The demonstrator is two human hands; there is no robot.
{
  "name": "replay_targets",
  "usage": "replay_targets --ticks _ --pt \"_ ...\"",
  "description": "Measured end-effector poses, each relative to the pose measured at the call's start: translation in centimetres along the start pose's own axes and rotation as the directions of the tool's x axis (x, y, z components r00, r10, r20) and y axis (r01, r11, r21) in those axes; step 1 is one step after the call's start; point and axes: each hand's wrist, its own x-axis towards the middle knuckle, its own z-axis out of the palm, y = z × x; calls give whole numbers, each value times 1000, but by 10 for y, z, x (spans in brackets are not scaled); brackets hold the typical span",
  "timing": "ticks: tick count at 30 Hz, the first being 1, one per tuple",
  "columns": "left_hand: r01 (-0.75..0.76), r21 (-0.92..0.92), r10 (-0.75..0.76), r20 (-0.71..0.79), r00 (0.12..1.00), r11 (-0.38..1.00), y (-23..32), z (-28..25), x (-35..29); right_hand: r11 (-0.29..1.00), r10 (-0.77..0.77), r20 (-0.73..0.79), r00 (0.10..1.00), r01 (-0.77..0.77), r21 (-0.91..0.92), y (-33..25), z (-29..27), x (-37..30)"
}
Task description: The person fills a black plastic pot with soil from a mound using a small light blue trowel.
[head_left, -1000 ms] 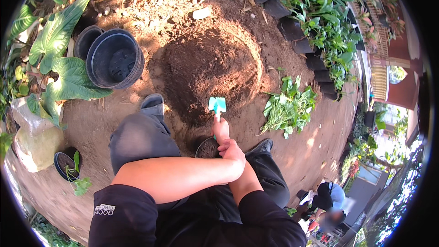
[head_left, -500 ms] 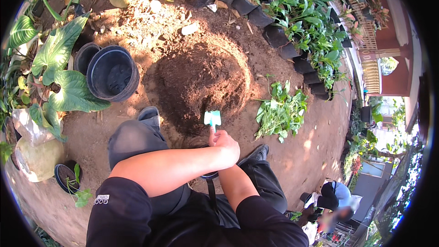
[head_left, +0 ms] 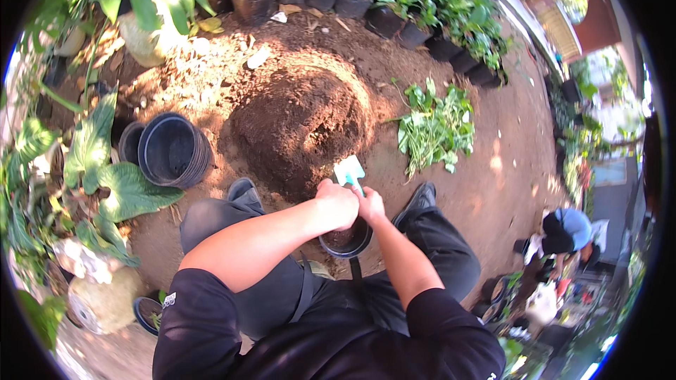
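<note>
A light-green hand trowel [head_left: 348, 170] is in my right hand [head_left: 370, 204], its blade pointing up at the near edge of a brown soil mound [head_left: 303, 116]. Close beside it, my left hand [head_left: 338, 204] is closed, knuckles up; what its fingers hold, if anything, is hidden. Both hands are over a black plant pot [head_left: 355, 248] between my legs, with dark soil inside it.
Stacked black pots [head_left: 176, 151] stand left of the mound, near large leafy plants [head_left: 130, 193]. Cut green leaves [head_left: 436, 130] lie to the right. Potted seedlings [head_left: 384, 17] line the back. Another person [head_left: 567, 232] bends over at the far right.
The trowel has shifted slightly right and tilted. My hands, overlapping before, are now side by side, with the right one uncovered and more of the pot showing. The view has also turned.
</note>
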Motion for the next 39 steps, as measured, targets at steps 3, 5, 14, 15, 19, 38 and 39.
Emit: replay_targets --ticks 3,5,14,15,19,38,39 --pt "20 -12 -19 49 999 1000 -3 -4 -5 997 -72 9 997 73 -27 12 -28 -14" --pt "35 -16 -35 11 999 999 -7 -7 -7 993 -107 41 993 109 -50 19 -54 -27" --pt "52 -56 -58 -105 993 997 -16 -7 -13 915 -39 305 952 157 -373 47 -143 -84" --pt "50 -55 -56 -103 993 997 -15 -5 -13 899 -32 322 946 168 -404 53 -142 -86" --pt "77 -24 -79 -84 993 997 -10 2 -11 846 -68 371 926 251 -471 84 -126 -90" --pt "129 -7 -129 -48 990 992 9 19 -24 881 117 475 872 130 -456 108 -86 -91" --pt "133 -7 -133 -44 990 991 10 19 -24 875 116 482 868 140 -464 106 -86 -91"
